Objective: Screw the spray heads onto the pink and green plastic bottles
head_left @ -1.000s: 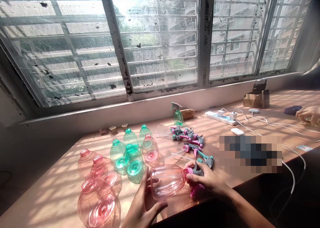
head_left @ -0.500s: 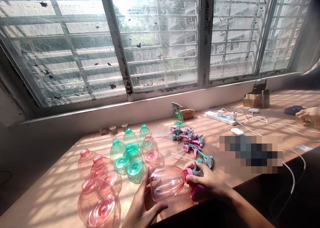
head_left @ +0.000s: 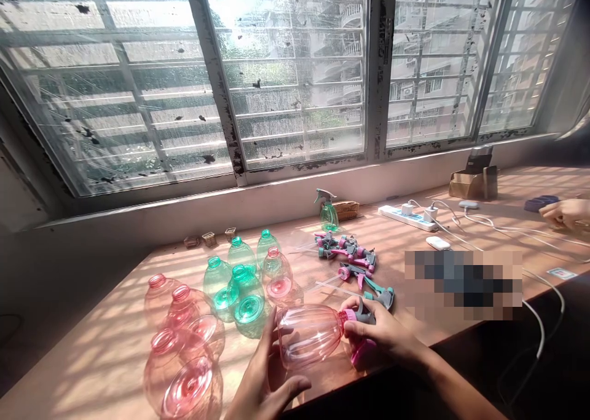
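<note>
A clear pink bottle (head_left: 311,337) lies sideways just above the table's front edge, its neck pointing right. My right hand (head_left: 385,329) is closed around the spray trigger head (head_left: 365,314), which has a pink collar and grey body and sits at the bottle's mouth. At the base end, my left hand (head_left: 265,371) is cupped with its thumb stretched away from the bottle. Its fingers are at the base, partly behind it; whether they touch is unclear. Several loose trigger heads (head_left: 353,272), pink, grey and teal with clear tubes, lie behind my right hand.
On the left stand several pink bottles (head_left: 163,371) and green bottles (head_left: 246,309), without heads. A green bottle with a trigger head (head_left: 329,216) stands by the wall. Farther right are a power strip (head_left: 405,217), white cables and another person's hand (head_left: 565,214). A blurred patch hides something.
The pink bottle has shifted very slightly right and its highlights differ, as if turned a little. My hands have barely moved. The other person's hand at far right has moved slightly.
</note>
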The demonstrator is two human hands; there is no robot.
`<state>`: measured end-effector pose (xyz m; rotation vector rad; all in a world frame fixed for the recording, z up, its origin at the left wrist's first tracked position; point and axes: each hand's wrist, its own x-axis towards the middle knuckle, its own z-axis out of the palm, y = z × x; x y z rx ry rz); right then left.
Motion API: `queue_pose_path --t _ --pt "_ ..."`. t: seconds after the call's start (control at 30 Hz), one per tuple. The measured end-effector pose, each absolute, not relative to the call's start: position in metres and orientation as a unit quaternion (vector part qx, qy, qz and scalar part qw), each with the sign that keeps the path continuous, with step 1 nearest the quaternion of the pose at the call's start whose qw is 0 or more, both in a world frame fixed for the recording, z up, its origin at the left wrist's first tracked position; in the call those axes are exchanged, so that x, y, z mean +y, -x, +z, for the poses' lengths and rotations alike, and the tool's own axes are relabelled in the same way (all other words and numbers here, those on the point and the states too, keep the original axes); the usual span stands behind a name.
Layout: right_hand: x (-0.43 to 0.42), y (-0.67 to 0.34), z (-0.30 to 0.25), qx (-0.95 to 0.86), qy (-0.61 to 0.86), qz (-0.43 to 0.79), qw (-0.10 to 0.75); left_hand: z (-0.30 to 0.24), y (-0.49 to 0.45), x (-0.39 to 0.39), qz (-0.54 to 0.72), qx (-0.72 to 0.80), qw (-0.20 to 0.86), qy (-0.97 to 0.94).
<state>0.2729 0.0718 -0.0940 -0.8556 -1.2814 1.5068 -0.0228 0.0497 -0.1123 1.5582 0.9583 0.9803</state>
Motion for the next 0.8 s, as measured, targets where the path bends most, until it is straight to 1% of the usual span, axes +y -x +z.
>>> queue_pose_path --t 0.33,0.43,0.53,0.7,0.8 --pt "0.0732 -0.2741 -0.0955 -0.514 0.357 0.608 0.489 -0.1060 0.0209 0.0465 0.407 0.399 0.516 -0.639" --pt "0.0728 -0.2748 -0.0942 -0.514 0.358 0.606 0.490 -0.1070 0.0204 0.0456 0.403 0.415 0.505 -0.640" --pt "0.0724 -0.2743 -0.0938 -0.509 0.358 0.611 0.489 -0.1095 0.0192 0.0466 0.409 0.398 0.500 -0.651" --pt "0.0717 -0.2732 -0.0927 -0.504 0.358 0.619 0.484 -0.1110 0.0187 0.0497 0.408 0.404 0.458 -0.678" --pt "0.0709 -0.2732 -0.0913 -0.507 0.364 0.617 0.480 -0.1103 0.0194 0.0489 0.408 0.403 0.487 -0.659"
